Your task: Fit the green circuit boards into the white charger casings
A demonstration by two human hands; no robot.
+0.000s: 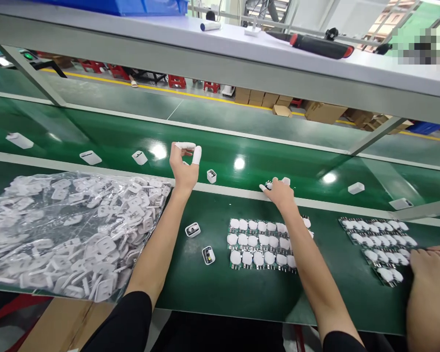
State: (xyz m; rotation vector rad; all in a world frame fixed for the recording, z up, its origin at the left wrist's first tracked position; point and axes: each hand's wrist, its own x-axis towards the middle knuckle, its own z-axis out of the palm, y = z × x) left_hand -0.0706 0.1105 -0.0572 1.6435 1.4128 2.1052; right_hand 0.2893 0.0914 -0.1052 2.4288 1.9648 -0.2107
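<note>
At the far left a clear bag (58,195) full of white plug pieces lies on the green surface (212,288). At 3 o'clock from it the left hand (185,168) is raised above the belt (113,137), its capped fingers (197,154) apart and holding nothing. A loose shell (211,176) lies on the belt at 4 o'clock of this hand, close but not touching. Two more shells (192,230) rest on the surface at 6 o'clock, beside the forearm. Further right is a tray (238,267) with white caps in rows. At 12 o'clock of the tray, on the border of the belt, the right hand (280,193) has its fingers closed on a small white shell (269,186), which is mostly hidden. I judge this shell to be light, stiff and smooth, so it may slip. It is better to pinch it on two flat opposite sides, not on the open end where dark parts show. At the far right a co-worker's hand (430,266) lies on a second tray (342,222).
</note>
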